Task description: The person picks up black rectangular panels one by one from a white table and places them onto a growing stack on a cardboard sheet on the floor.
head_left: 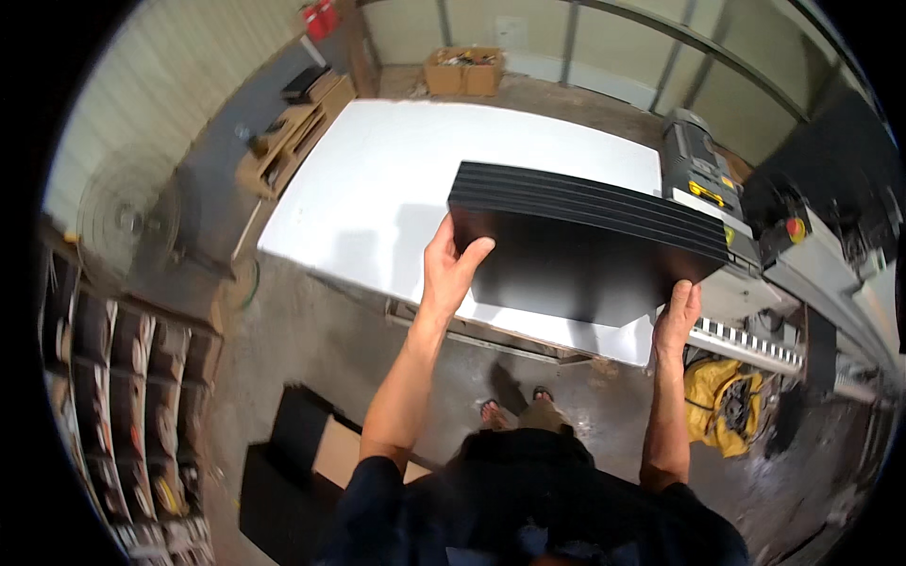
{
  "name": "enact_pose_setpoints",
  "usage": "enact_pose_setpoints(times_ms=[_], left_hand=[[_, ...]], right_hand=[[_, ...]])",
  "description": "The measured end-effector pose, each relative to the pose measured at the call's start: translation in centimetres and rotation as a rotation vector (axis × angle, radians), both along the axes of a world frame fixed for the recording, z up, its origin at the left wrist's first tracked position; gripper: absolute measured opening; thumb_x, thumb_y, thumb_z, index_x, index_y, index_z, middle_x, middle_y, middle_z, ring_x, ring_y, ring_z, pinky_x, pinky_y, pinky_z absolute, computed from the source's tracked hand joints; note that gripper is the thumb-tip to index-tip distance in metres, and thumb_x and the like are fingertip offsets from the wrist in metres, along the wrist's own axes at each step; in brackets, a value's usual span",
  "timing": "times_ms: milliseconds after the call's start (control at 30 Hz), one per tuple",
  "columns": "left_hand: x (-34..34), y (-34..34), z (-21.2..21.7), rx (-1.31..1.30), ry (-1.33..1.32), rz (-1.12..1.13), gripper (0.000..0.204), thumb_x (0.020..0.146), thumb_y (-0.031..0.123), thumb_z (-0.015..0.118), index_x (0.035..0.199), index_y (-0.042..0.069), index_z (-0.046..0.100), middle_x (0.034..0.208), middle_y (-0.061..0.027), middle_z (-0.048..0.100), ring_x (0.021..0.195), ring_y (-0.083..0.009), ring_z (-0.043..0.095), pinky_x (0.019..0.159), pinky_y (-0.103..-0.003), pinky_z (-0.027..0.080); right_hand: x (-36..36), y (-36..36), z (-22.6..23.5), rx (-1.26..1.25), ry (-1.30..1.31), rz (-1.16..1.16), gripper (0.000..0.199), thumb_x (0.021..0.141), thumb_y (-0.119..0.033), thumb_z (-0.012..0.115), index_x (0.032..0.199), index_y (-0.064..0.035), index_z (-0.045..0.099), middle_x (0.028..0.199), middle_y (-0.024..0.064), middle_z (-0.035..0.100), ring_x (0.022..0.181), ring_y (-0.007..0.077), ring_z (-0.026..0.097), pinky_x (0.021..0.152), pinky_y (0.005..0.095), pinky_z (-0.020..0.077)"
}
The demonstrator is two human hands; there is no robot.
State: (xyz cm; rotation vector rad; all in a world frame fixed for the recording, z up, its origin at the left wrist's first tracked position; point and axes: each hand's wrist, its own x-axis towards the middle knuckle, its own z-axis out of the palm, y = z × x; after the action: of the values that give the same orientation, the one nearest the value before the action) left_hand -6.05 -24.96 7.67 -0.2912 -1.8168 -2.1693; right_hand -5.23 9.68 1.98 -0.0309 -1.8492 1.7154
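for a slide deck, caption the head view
Left hand and right hand hold stacked black panels at a white table.

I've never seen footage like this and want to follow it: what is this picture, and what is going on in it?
This is one view from a wide fisheye camera on a person's head, looking down, so straight edges bend toward the rim. No robot here: the left hand and right hand are the wearer's own, bare. Together they grip a stack of black panels near its two ends, over a white table. Soft shadows fall on the tabletop; whether the stack touches it is hard to tell. A grey machine stands at the table's right end.
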Motion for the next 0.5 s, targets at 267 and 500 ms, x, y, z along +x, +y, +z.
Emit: enact_pose_setpoints(times_ms=[267, 500], left_hand=[[-2.2, -0.3, -5.7, -0.119, -0.005, 0.206, 0.061, 0.072, 0.01, 0.074, 0.127, -0.002, 0.051, 0.115, -0.0119, 0.062, 0.105, -0.0224, 0.058, 0.093, -0.036, 0.047], [3.3, 2.0, -6.4, 0.041, 0.006, 0.39, 0.093, 0.053, 0.067, 0.083, 0.105, -0.006, 0.058, 0.096, -0.0197, 0.064, 0.092, -0.0302, 0.062, 0.083, -0.038, 0.051]], right_hand=[[-5.8, 7.1, -10.2, -0.179, 0.035, 0.183, 0.053, 0.098, -0.05, 0.039, 0.128, -0.0074, 0.048, 0.133, 0.0103, 0.05, 0.118, 0.0246, 0.048, 0.106, 0.0427, 0.0349], [-8.3, 6.7, -6.8, -0.118, 0.085, 0.324, 0.062, 0.096, -0.057, 0.039, 0.135, -0.0104, 0.046, 0.14, 0.0107, 0.046, 0.125, 0.0285, 0.045, 0.113, 0.0467, 0.028]])
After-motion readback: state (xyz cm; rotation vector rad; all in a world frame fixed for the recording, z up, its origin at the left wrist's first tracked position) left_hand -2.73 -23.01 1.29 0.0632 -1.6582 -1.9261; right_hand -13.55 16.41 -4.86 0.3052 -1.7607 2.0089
